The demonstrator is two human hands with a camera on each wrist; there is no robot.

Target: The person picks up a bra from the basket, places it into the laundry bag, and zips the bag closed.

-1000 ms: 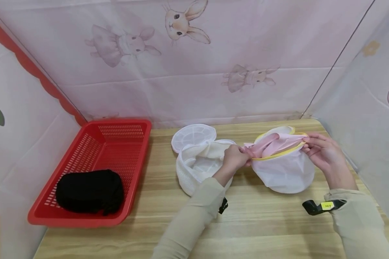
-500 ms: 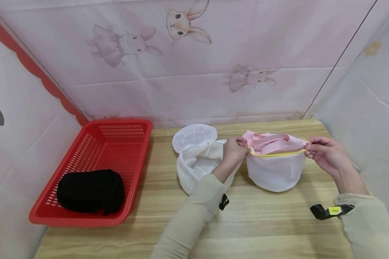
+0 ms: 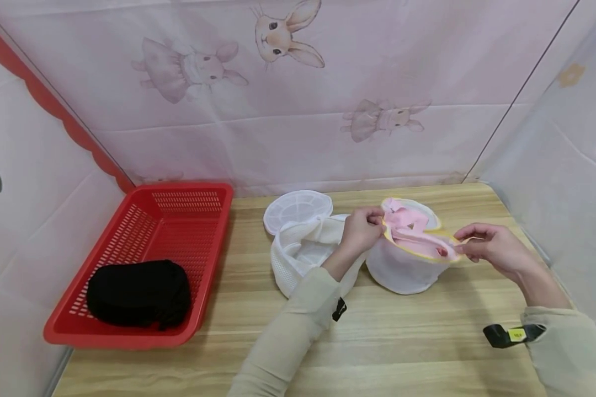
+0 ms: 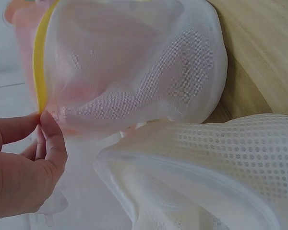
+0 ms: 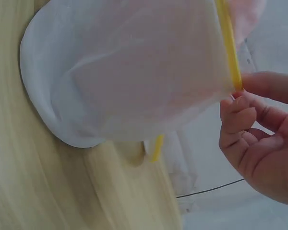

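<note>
A white mesh laundry bag point(image 3: 402, 273) with a yellow zip edge stands on the wooden table, its round flap point(image 3: 422, 212) folded back. Pink cloth point(image 3: 411, 218) fills its mouth, part of it lying up over the edge. My left hand point(image 3: 361, 229) pinches the left side of the yellow edge between thumb and forefinger, as the left wrist view shows. On the opposite side my right hand point(image 3: 499, 251) pinches the edge; the right wrist view shows its thumb and finger point(image 5: 261, 86) right at the yellow strip. Through the mesh point(image 4: 129, 72) the cloth shows pale pink.
Just left of my left hand sits a second white mesh bag point(image 3: 287, 264), unzipped, its round lid point(image 3: 297, 210) leaning back. Farther left, a red plastic basket point(image 3: 223, 231) holds a black cloth bundle point(image 3: 139, 292). A printed fabric wall point(image 3: 288, 149) borders the table's back.
The bag's mouth was stretched straight between my hands and now gapes wider, with its flap back in sight. My right hand has come lower and a little toward the front.
</note>
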